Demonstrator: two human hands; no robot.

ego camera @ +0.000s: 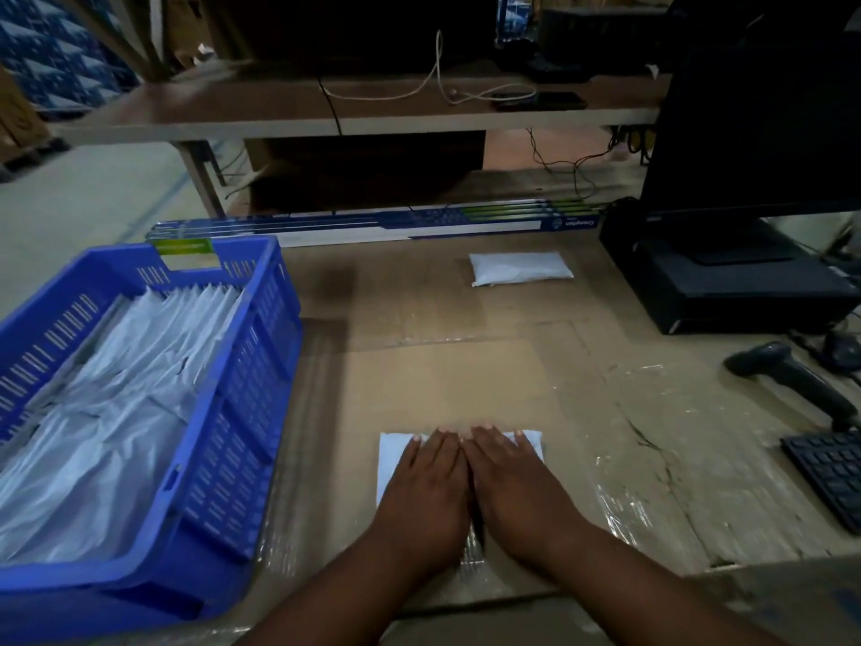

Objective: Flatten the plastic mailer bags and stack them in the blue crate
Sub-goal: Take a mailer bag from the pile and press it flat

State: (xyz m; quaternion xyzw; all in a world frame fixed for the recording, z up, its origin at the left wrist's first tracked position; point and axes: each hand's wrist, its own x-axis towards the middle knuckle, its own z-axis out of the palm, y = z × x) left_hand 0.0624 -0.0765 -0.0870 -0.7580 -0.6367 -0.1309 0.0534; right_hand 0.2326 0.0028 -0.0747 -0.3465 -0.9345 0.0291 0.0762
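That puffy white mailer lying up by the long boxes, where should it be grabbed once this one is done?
Probably by its near long edge, reaching straight forward over the cardboard worktop. The puffy mailer lies flat with its long side across the view, and nothing touches it. Its left end looks folded or sealed, giving a thinner lip to pinch. Both the left hand and right hand now press the near mailer.

Bare cardboard top (442, 347) left open between crate (261, 375) at left and scanner (787, 370), keyboard (834, 473) at right; far side closed off by long boxes (372, 224); lone mailer (519, 268) lies before them; monitor base (727, 277) blocks far right
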